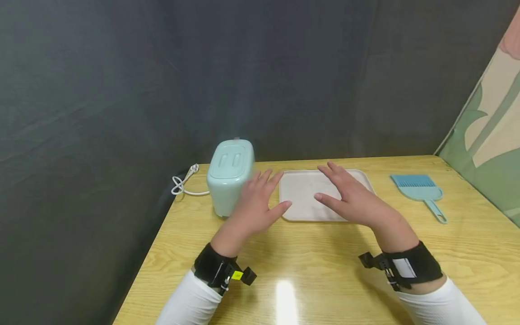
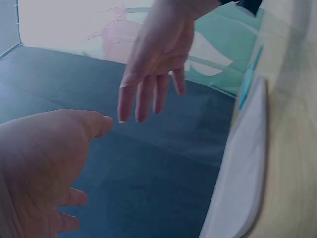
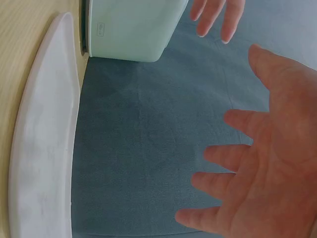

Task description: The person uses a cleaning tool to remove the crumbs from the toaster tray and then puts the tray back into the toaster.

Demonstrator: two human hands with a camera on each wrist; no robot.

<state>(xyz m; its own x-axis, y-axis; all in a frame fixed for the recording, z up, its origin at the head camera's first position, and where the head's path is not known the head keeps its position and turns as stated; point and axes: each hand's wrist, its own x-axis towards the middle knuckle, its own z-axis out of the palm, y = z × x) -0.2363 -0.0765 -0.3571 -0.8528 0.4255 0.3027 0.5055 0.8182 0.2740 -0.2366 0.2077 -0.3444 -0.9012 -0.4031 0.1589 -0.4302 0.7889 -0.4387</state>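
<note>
Both hands empty and spread above the table, tray and mint appliance within reach

Left hand (image 1: 255,207) and right hand (image 1: 354,199): fingers extended, thumbs wide, nothing held. Mint appliance (image 1: 230,164), perhaps a toaster, stood upright on the table (image 1: 292,253), just left of the pale tray (image 1: 298,201), which lay flat near the table's back edge.

Handling, judged by looks: appliance stiff, moderately heavy, glossy shell likely slippery; best hold was both palms on opposite sides, low down, not by the top, which might have been a loose lid. White cord (image 1: 197,194) could have snagged. Tray seemed light, rigid, smooth; opposite rims were the place to grip.

Hard to make out: left fingers blurred and overlapping the appliance's side in the head view, so contact couldn't be told. Right hand covered part of the tray. Both wrist views cut the tray off; the right one also cropped the appliance, its small label (image 3: 101,29) unreadable. Appliance's inside and back didn't show.
</note>
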